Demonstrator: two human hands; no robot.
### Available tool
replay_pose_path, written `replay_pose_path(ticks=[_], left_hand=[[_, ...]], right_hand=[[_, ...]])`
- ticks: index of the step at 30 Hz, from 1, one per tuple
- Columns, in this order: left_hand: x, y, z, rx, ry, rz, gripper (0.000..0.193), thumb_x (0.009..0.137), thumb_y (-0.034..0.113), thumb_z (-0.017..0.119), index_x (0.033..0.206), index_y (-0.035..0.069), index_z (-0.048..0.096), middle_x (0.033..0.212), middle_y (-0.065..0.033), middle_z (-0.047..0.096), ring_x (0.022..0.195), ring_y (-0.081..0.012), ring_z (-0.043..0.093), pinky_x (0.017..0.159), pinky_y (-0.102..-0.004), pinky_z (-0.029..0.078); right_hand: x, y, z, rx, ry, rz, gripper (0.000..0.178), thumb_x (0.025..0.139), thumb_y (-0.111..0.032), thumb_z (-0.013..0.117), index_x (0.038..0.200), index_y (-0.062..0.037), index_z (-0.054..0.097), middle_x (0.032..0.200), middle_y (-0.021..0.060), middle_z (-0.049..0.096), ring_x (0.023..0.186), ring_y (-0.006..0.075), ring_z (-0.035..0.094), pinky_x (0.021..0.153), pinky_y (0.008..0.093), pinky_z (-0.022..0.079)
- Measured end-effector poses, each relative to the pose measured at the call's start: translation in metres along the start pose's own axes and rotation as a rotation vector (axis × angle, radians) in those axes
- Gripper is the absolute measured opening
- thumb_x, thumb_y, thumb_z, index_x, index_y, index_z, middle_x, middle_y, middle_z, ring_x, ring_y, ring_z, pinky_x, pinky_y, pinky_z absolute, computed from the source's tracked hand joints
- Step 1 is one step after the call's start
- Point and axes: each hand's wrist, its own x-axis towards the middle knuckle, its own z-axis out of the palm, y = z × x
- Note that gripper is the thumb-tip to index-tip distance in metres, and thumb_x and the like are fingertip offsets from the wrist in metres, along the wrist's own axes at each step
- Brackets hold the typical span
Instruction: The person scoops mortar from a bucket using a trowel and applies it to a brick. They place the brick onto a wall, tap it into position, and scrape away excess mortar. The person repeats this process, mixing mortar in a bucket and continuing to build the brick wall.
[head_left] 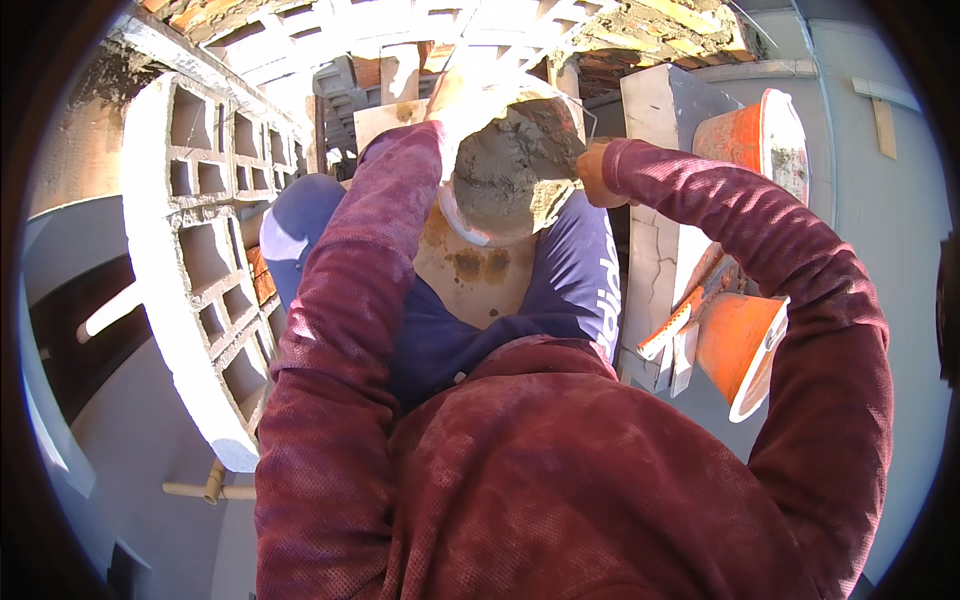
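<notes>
Between my knees a bucket of wet grey mortar point(515, 165) stands with its mouth tilted toward me. Its pale rim point(462, 225) shows along the near side. My left hand point(468, 95) is at the bucket's far left edge, in glare that washes out its fingers. On the opposite side, my right hand point(597, 174) is closed against the bucket's right edge, where a thin wire handle point(592, 125) runs down toward it. Whether the fingers grip the rim or the wire is hard to see.
Hollow blocks point(215, 250) are stacked at my left. To the right, two orange buckets point(735, 345) lie tipped beside a grey block point(650, 260), with an orange-edged tool point(668, 332) near them. Rough brickwork point(650, 35) rises ahead. A stained board point(465, 268) lies under the mortar bucket.
</notes>
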Motion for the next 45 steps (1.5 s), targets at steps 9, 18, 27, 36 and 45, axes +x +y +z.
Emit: replay_pose_path(ticks=[9, 18, 27, 36, 45], left_hand=[[-0.007, 0.004, -0.012, -0.080, -0.060, 0.039, 0.026, 0.085, 0.022, 0.066, 0.103, 0.004, 0.070, 0.097, -0.0112, 0.070, 0.089, -0.0222, 0.065, 0.082, -0.0334, 0.050], [-0.001, -0.019, -0.007, -0.060, -0.112, 0.161, 0.023, 0.085, 0.017, 0.064, 0.100, 0.000, 0.069, 0.095, -0.0118, 0.069, 0.085, -0.0226, 0.064, 0.078, -0.0314, 0.051], [0.009, -0.011, -0.006, 0.015, -0.101, -0.100, 0.034, 0.088, 0.023, 0.066, 0.112, 0.000, 0.062, 0.101, -0.0086, 0.067, 0.084, -0.0128, 0.064, 0.073, -0.0278, 0.054], [0.011, 0.010, -0.012, -0.247, -0.162, -0.391, 0.037, 0.087, 0.026, 0.067, 0.116, 0.002, 0.062, 0.104, -0.0093, 0.067, 0.086, -0.0123, 0.063, 0.074, -0.0276, 0.053], [0.011, -0.026, -0.006, -0.387, -0.154, -0.285, 0.032, 0.087, 0.020, 0.065, 0.115, 0.005, 0.063, 0.105, -0.0077, 0.068, 0.088, -0.0142, 0.064, 0.074, -0.0277, 0.053]], right_hand=[[0.029, 0.002, 0.071, 1.085, -0.012, -0.121, 0.023, 0.067, -0.002, 0.057, 0.061, -0.0058, 0.036, 0.052, 0.0074, 0.046, 0.040, 0.0185, 0.049, 0.035, 0.0355, 0.038], [0.059, -0.062, 0.113, 1.867, 0.006, -0.388, 0.019, 0.078, -0.004, 0.058, 0.065, -0.0083, 0.043, 0.055, 0.0035, 0.047, 0.038, 0.0129, 0.046, 0.030, 0.0323, 0.034], [-0.012, -0.061, 0.110, 1.705, 0.143, -0.197, 0.021, 0.080, -0.005, 0.056, 0.071, -0.0086, 0.038, 0.052, 0.0054, 0.044, 0.036, 0.0142, 0.043, 0.030, 0.0334, 0.032], [-0.016, -0.067, 0.110, 1.001, 0.771, -0.222, 0.013, 0.076, -0.008, 0.054, 0.079, -0.0014, 0.044, 0.069, 0.0183, 0.055, 0.062, 0.0361, 0.059, 0.056, 0.0440, 0.048], [-0.024, 0.002, 0.056, 0.155, 0.809, 0.202, 0.029, 0.080, -0.006, 0.059, 0.105, 0.0048, 0.050, 0.087, 0.0200, 0.067, 0.087, 0.0335, 0.069, 0.071, 0.0407, 0.055]])
